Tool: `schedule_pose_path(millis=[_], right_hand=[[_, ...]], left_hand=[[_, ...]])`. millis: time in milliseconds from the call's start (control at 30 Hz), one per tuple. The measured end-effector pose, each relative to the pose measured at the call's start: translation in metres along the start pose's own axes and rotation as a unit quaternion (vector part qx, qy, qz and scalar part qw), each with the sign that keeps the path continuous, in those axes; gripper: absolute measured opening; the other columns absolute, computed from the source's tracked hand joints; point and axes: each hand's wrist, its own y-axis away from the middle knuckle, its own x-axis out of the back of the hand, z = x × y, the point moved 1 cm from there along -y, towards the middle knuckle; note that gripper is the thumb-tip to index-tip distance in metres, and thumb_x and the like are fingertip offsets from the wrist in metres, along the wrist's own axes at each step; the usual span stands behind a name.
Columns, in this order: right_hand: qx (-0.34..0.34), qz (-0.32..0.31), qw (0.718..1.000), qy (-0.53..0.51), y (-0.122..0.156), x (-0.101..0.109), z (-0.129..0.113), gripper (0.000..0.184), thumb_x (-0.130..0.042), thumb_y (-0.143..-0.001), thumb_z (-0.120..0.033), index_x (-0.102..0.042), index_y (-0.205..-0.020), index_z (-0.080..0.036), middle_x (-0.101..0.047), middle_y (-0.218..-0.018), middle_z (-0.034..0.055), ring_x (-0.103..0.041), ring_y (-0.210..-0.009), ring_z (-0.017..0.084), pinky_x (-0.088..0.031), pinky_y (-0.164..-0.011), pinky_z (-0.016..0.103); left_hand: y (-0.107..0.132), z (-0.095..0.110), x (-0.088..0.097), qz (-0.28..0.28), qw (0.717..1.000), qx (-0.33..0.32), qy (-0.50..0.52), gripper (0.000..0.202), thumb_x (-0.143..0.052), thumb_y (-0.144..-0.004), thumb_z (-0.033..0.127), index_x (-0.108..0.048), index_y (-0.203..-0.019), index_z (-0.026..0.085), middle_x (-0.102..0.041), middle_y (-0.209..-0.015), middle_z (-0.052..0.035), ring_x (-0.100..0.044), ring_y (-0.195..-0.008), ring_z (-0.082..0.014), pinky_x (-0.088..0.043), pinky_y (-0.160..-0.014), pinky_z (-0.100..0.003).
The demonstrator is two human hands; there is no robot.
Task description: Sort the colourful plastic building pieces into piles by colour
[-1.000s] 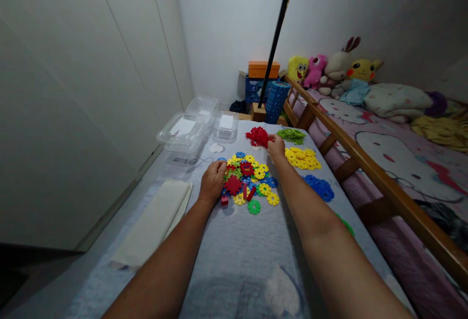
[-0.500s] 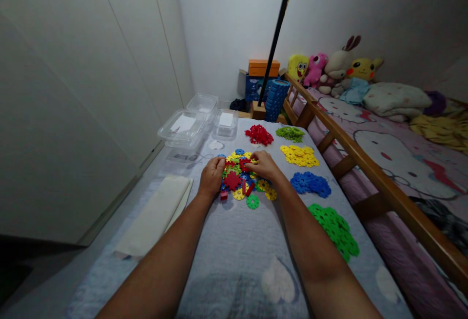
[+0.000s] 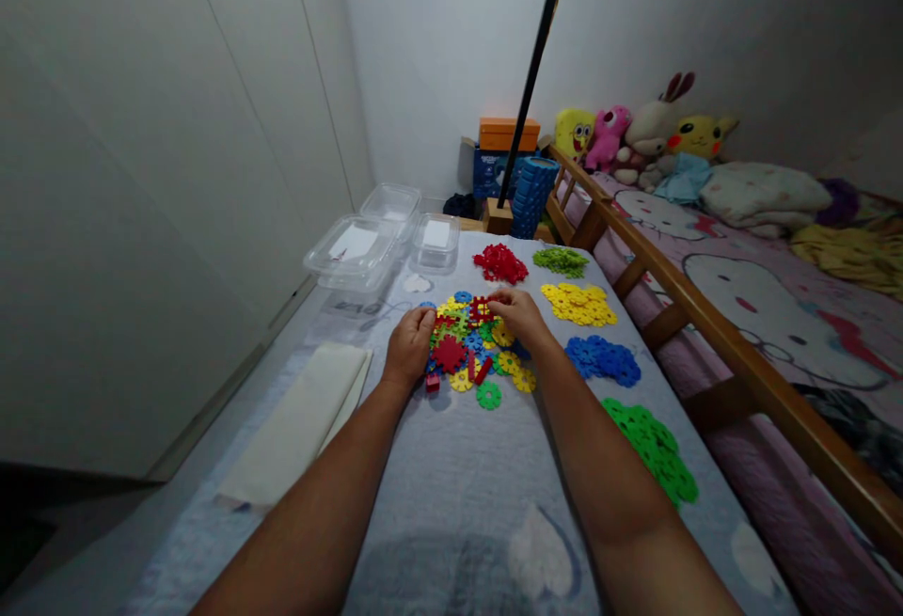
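A mixed pile of plastic interlocking pieces in several colours lies on the cloth between my hands; a dark red toothed disc [image 3: 449, 354] tops its near side. At the pile's far right, my right hand [image 3: 520, 315] pinches a red square interlocking piece [image 3: 481, 309] by its edge, slightly above the others. My left hand [image 3: 410, 345] rests against the pile's left edge, fingers curled together, and what they hold, if anything, is hidden. Near it sits a small red block [image 3: 433, 383]. Two red bars, one of them a slanted bar [image 3: 483, 371], and a green disc [image 3: 489, 396] lie at the near side.
Along the right are sorted heaps: red pieces [image 3: 500, 262], light green pieces [image 3: 560, 261], yellow discs [image 3: 578, 304], blue discs [image 3: 603, 359] and green discs [image 3: 653, 447]. Clear plastic boxes [image 3: 353, 254] and a folded cream cloth [image 3: 300, 423] are at left. A wooden bed rail [image 3: 677, 310] borders the right.
My right hand has lifted the red square piece slightly from the pile, uncovering yellow and blue discs beneath. My left hand has stayed nearly in place.
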Motion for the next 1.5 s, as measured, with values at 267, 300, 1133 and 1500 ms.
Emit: schedule_pose_path(millis=[267, 300, 1133, 1500], right_hand=[[-0.106, 0.219, 0.955, -0.168, -0.05, 0.02, 0.02, 0.026, -0.062, -0.061, -0.028, -0.069, -0.083, -0.017, -0.061, -0.062, -0.0039, -0.051, -0.052, 0.012, -0.042, -0.052, 0.024], [-0.11, 0.238, 0.95, -0.172, -0.057, 0.022, 0.023, 0.024, -0.06, -0.06, -0.026, -0.068, -0.081, -0.017, -0.062, -0.063, -0.0036, -0.053, -0.054, 0.013, -0.044, -0.054, 0.024], [-0.037, 0.259, 0.951, 0.165, -0.085, 0.021, 0.042, 0.042, -0.052, -0.073, -0.018, -0.077, -0.106, -0.019, -0.069, -0.113, 0.0112, -0.06, -0.112, 0.028, -0.044, -0.107, 0.041], [0.012, 0.111, 0.947, 0.301, -0.053, -0.01, 0.049, 0.054, -0.06, -0.088, -0.032, -0.064, -0.14, -0.022, -0.04, -0.16, 0.0143, -0.036, -0.145, 0.036, -0.032, -0.12, 0.05]], left_hand=[[0.001, 0.003, 0.001, 0.001, 1.0, 0.001, -0.001, 0.039, -0.042, -0.097, 0.048, -0.07, -0.101, 0.021, -0.073, -0.105, -0.0078, -0.066, -0.103, -0.0244, -0.05, -0.098, -0.038], [0.001, 0.003, 0.001, 0.0, 1.0, 0.001, -0.001, 0.039, -0.042, -0.097, 0.048, -0.07, -0.1, 0.021, -0.073, -0.104, -0.0079, -0.066, -0.103, -0.0244, -0.05, -0.098, -0.038], [0.0, -0.001, 0.0, -0.001, 1.0, -0.007, -0.001, 0.036, -0.044, -0.097, 0.046, -0.07, -0.101, 0.022, -0.073, -0.104, -0.0075, -0.067, -0.104, -0.0243, -0.051, -0.099, -0.039], [0.001, 0.0, 0.002, -0.007, 1.0, -0.007, 0.005, 0.032, -0.047, -0.095, 0.044, -0.069, -0.1, 0.021, -0.073, -0.106, -0.0076, -0.067, -0.104, -0.0243, -0.05, -0.099, -0.039]])
